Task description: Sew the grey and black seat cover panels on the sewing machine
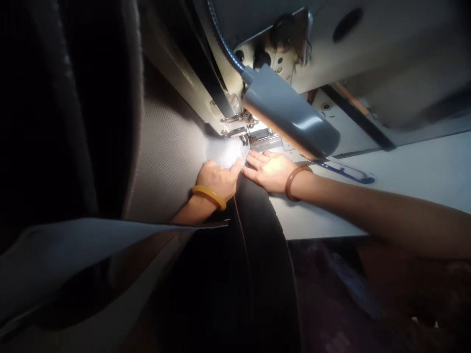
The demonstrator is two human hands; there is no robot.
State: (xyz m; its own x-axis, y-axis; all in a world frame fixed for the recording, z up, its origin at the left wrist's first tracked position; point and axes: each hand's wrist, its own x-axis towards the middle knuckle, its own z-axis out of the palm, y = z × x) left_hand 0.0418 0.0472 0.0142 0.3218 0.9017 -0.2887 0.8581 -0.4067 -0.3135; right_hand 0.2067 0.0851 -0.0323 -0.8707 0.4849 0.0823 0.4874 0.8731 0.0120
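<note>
A grey mesh-backed fabric (pixel 172 152) lies under the presser foot (pixel 245 138) of a sewing machine, brightly lit at the needle. My left hand (pixel 217 177), with a yellow bangle on the wrist, is closed on the fabric's edge just left of the foot. Beside it my right hand (pixel 268 169), wearing a brown bangle, lies flat with fingers stretched out, pressing the material on the table right of the foot. A dark strip with an orange stitch line (pixel 243 235) runs from the hands toward me.
The machine's grey lamp head (pixel 290 115) on a flexible neck hangs just above my right hand. A blue-handled tool (pixel 346 172) lies on the white table (pixel 405 176) behind my right wrist. Dark fabric fills the left side, and a pale sheet (pixel 73 255) crosses the foreground.
</note>
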